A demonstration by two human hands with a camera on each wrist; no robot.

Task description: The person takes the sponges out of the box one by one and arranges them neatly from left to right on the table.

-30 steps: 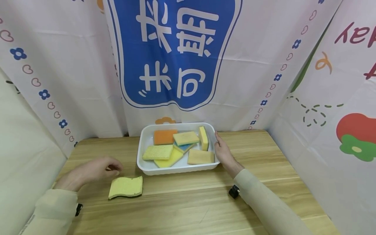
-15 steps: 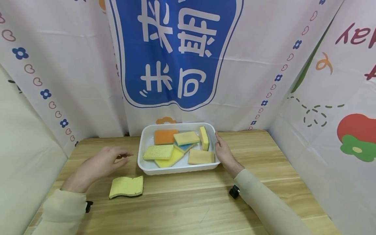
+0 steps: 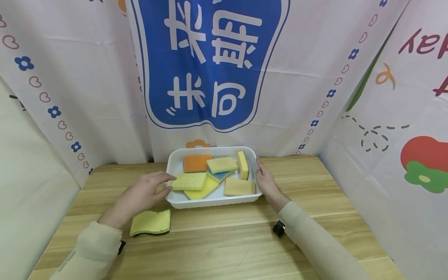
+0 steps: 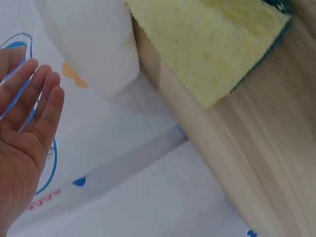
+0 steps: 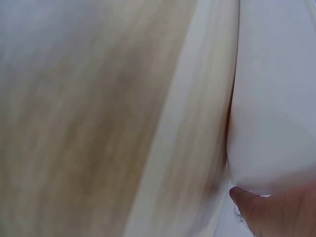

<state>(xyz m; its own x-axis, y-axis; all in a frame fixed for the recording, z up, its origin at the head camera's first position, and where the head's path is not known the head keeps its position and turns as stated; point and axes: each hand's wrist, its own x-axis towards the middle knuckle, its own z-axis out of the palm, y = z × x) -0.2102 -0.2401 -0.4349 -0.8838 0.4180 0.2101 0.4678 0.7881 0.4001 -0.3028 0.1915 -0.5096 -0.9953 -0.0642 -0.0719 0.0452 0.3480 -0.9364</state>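
My left hand reaches over the left rim of the white tray, its fingertips beside the left end of a pale yellow sponge; contact is not clear. In the left wrist view this hand has its fingers spread and an empty palm. My right hand lies with extended fingers against the tray's right side; in the right wrist view a digit of that hand touches the tray's wall. A yellow sponge with a dark underside lies on the table below the left hand.
Inside the tray are an orange sponge, a beige sponge, a sponge on its edge and several others. A printed curtain hangs behind the wooden table.
My left hand has moved right and up from beside the lone sponge to the tray's left rim, and its fingers have extended. The right hand and tray have stayed in place.
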